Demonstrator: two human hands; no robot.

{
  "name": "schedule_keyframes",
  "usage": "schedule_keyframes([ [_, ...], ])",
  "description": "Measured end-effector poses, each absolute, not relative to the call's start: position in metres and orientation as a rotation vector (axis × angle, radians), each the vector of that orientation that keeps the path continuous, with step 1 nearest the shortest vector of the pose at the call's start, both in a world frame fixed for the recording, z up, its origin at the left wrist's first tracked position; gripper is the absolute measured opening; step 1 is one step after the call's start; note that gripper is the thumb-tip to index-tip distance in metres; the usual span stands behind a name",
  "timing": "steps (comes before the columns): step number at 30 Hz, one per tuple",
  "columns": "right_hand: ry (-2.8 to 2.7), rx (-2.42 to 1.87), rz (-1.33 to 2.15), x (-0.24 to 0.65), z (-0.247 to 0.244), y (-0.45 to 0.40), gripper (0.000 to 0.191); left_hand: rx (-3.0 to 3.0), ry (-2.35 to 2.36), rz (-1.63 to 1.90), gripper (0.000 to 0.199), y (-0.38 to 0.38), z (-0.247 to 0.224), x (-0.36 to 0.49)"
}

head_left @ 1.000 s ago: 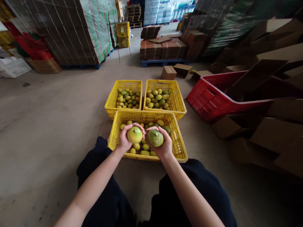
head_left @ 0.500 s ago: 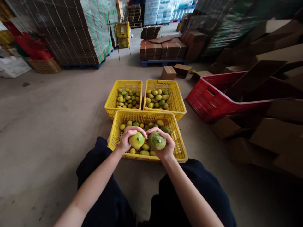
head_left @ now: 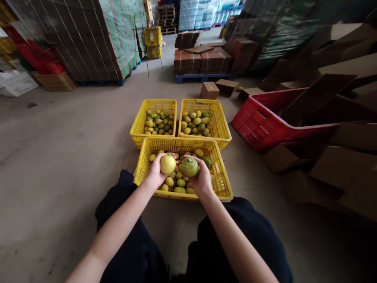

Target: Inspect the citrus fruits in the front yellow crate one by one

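My left hand (head_left: 156, 173) is closed around a yellow lemon (head_left: 167, 164), its thumb on the near side. A mottled green lemon (head_left: 190, 167) is in my right hand (head_left: 204, 181), whose fingers curl round the far side and right. The two fruits are held side by side, a small gap apart, above the near yellow crate (head_left: 222, 173). Smaller yellow and green lemons (head_left: 180, 182) lie in that crate, some hidden by my hands.
Beyond stand two more yellow crates of similar fruit, a left one (head_left: 135, 127) and a right one (head_left: 224, 127). On the right, a red crate (head_left: 259, 125) holds cardboard, with open cartons (head_left: 347, 165) around it. Stacked flat cardboard (head_left: 203, 63) sits on a blue pallet.
Both fruits have been turned in my hands, and the left one now shows a yellower face. My hands have shifted slightly up and apart, uncovering more fruit in the crate.
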State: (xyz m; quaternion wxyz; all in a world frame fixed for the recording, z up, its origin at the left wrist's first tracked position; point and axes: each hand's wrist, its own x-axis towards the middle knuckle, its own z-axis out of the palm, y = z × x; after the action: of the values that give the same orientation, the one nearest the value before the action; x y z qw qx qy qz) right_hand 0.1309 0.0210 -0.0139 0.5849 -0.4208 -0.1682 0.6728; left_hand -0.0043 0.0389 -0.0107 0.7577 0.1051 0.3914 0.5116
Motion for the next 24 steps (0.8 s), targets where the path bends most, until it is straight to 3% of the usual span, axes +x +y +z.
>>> schedule_keyframes([
  [4,-0.27,-0.897,1.701,0.1325,-0.0171,0.0232,0.025,-0.071,0.912,1.054,0.025,0.0431,-0.0157,-0.0082],
  [16,-0.21,-0.956,1.8,0.1314,-0.018,0.0238,0.03,-0.138,0.897,1.034,0.032,0.0447,-0.0123,-0.0084],
  [24,-0.291,-1.014,1.804,0.1261,-0.0204,0.0255,0.028,-0.07,0.853,1.073,0.024,0.0456,-0.0184,-0.008],
])
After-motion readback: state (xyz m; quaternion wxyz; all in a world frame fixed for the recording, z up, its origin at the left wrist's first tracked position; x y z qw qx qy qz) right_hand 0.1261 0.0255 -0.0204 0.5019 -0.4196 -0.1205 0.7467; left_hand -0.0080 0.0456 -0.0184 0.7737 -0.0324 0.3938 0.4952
